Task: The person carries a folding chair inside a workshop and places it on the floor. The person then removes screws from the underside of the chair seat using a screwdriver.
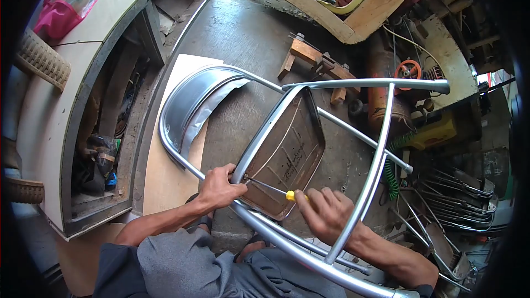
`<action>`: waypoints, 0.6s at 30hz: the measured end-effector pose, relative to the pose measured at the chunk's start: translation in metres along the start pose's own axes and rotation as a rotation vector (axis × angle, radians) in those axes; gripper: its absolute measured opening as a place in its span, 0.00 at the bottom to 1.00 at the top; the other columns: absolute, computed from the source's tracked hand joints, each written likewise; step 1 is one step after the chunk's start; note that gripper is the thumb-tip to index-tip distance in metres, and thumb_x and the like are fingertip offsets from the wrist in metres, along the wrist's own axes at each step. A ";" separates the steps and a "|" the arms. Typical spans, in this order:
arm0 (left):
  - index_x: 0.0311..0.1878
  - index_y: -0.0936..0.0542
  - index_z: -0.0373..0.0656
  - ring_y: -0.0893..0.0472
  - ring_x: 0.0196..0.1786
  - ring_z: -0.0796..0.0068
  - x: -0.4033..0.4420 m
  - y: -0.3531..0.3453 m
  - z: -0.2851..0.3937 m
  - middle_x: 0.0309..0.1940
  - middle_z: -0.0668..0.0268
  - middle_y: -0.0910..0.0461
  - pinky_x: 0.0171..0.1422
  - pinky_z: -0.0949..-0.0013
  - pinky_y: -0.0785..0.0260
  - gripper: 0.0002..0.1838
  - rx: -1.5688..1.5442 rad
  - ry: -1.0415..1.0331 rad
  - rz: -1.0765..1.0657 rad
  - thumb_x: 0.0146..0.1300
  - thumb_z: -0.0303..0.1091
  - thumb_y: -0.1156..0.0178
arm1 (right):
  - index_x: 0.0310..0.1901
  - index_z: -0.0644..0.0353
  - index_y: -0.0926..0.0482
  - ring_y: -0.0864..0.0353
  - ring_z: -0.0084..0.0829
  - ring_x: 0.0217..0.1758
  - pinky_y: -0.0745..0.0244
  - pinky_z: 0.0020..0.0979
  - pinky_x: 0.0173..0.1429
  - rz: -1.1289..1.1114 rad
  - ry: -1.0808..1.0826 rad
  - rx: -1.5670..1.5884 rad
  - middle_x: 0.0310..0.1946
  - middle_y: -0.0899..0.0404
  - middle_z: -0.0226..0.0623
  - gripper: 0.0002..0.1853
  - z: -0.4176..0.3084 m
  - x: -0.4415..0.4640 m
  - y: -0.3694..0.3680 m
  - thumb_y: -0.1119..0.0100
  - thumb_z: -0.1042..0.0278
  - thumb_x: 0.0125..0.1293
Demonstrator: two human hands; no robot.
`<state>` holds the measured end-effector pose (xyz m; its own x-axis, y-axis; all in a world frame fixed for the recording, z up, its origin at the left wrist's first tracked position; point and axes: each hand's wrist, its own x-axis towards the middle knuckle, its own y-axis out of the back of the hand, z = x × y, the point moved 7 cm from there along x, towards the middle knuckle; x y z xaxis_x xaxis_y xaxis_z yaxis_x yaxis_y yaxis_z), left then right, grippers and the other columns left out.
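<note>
A metal-framed chair [386, 116] lies tipped over in front of me, its brown seat underside [287, 157] turned toward me. Its grey backrest [190, 96] points away to the left and rests over a pale board. My left hand [218, 187] is closed around the frame tube at the seat's near left corner. In my right hand [323, 209] is a screwdriver [270, 187] with a yellow handle. The screwdriver's tip reaches the seat's edge beside my left fingers; the screw itself is too small to make out.
A pale board [165, 187] lies under the backrest. On the left stands a cabinet [61, 132] with open shelves. A wooden clamp-like tool [312, 55] sits on the floor ahead, near a rusty red tank [383, 102]. Stacked chair frames [464, 204] are at the right.
</note>
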<state>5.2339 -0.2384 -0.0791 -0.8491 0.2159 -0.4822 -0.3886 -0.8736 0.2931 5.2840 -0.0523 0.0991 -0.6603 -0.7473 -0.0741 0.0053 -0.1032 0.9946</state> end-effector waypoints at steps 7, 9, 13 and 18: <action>0.39 0.17 0.33 0.15 0.33 0.60 0.000 -0.001 -0.001 0.27 0.51 0.17 0.43 0.59 0.25 0.20 -0.012 -0.013 0.017 0.48 0.41 0.35 | 0.51 0.70 0.24 0.18 0.39 0.24 0.21 0.41 0.29 -0.300 -0.474 0.540 0.23 0.22 0.44 0.17 0.022 0.001 -0.018 0.40 0.66 0.67; 0.39 0.17 0.33 0.15 0.33 0.59 -0.002 -0.001 -0.002 0.27 0.51 0.17 0.43 0.58 0.25 0.20 -0.006 -0.008 0.012 0.48 0.41 0.35 | 0.49 0.73 0.25 0.15 0.39 0.30 0.19 0.39 0.29 -0.064 -0.069 0.168 0.23 0.21 0.45 0.14 0.002 -0.001 -0.006 0.42 0.70 0.68; 0.46 0.18 0.29 0.19 0.32 0.73 0.000 0.000 0.002 0.28 0.58 0.17 0.40 0.67 0.26 0.22 0.021 0.014 -0.024 0.49 0.35 0.34 | 0.48 0.73 0.22 0.17 0.40 0.23 0.21 0.37 0.28 -0.241 -0.179 0.267 0.24 0.20 0.45 0.15 0.001 -0.004 -0.022 0.42 0.66 0.71; 0.43 0.18 0.31 0.17 0.33 0.67 0.002 0.001 0.001 0.28 0.54 0.16 0.42 0.63 0.25 0.22 -0.002 0.004 -0.001 0.47 0.38 0.34 | 0.44 0.73 0.24 0.15 0.50 0.27 0.19 0.45 0.31 -0.279 -0.587 0.839 0.23 0.21 0.45 0.15 0.025 0.007 -0.016 0.39 0.65 0.68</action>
<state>5.2319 -0.2384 -0.0793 -0.8472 0.2145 -0.4860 -0.3883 -0.8744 0.2910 5.2605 -0.0395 0.0842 -0.8184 -0.3096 -0.4841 -0.5746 0.4315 0.6955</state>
